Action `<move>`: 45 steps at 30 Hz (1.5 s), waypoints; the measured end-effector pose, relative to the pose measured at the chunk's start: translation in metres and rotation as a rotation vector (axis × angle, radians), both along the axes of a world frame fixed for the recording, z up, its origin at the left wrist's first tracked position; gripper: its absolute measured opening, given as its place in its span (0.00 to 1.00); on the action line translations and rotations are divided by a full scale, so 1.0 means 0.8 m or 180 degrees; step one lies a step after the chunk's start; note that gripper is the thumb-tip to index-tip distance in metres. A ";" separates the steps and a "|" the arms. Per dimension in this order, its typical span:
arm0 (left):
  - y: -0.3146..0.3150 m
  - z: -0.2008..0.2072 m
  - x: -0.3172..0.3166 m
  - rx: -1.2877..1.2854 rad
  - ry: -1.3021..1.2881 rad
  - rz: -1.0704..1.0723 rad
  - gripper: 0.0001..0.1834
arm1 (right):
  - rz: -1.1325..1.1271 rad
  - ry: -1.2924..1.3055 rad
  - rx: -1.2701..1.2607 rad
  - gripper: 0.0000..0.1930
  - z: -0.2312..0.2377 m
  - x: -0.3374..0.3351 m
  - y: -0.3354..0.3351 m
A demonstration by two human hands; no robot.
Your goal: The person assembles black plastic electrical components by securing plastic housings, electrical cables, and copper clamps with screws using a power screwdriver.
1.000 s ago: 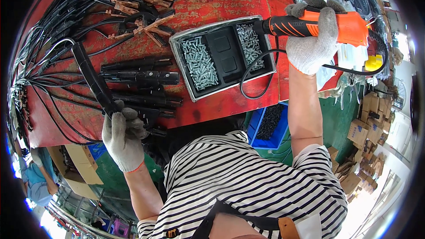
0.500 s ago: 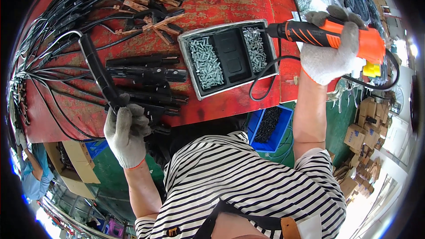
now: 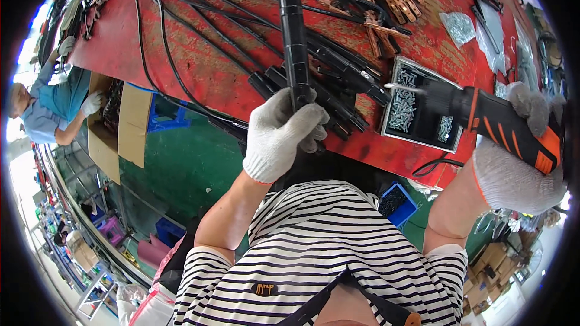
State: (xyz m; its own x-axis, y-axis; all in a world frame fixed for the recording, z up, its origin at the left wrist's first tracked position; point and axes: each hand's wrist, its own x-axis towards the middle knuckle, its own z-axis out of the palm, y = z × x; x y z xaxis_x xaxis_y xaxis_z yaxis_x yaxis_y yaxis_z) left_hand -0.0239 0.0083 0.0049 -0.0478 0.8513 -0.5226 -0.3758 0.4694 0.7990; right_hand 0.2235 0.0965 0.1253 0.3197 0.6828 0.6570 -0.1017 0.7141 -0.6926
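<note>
My left hand, in a white work glove, is closed round the lower end of a black tubular handle. A cable leaves the handle's upper end. My gloved right hand grips an orange and black electric screwdriver. Its bit points left, over the screw tray, towards the handle but apart from it. Small silver screws fill the tray's left compartment, and others lie in its right one. Part of the tray is hidden behind the screwdriver. More black handles lie on the red table behind my left hand.
Black cables cross the red table. Copper clamps and a bag of screws lie further back. A blue bin stands below the table edge. At the far left, a person works beside a cardboard box.
The view has swung left. My right hand has drawn the screwdriver back from the tray's right compartment, its bit now nearer the handle. My left hand still holds the handle, now more upright.
</note>
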 end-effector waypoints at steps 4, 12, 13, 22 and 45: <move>-0.003 0.002 -0.008 -0.0095 -0.0051 -0.0118 0.16 | 0.1183 0.0211 -0.0693 0.27 0.006 -0.036 -0.005; -0.007 0.007 -0.016 -0.0030 -0.0103 -0.0055 0.14 | 0.1438 0.0095 -0.0704 0.26 0.003 -0.096 -0.009; -0.007 0.008 -0.017 -0.0045 -0.0084 -0.0097 0.13 | 0.1453 0.0086 -0.0702 0.26 0.003 -0.100 -0.010; -0.009 0.006 -0.019 0.0036 -0.0160 -0.0119 0.12 | 0.1563 0.0047 -0.0683 0.25 -0.003 -0.128 -0.015; -0.006 0.007 -0.002 -0.0122 -0.0136 0.0082 0.11 | 0.1895 0.0116 -0.0668 0.23 -0.020 -0.115 -0.014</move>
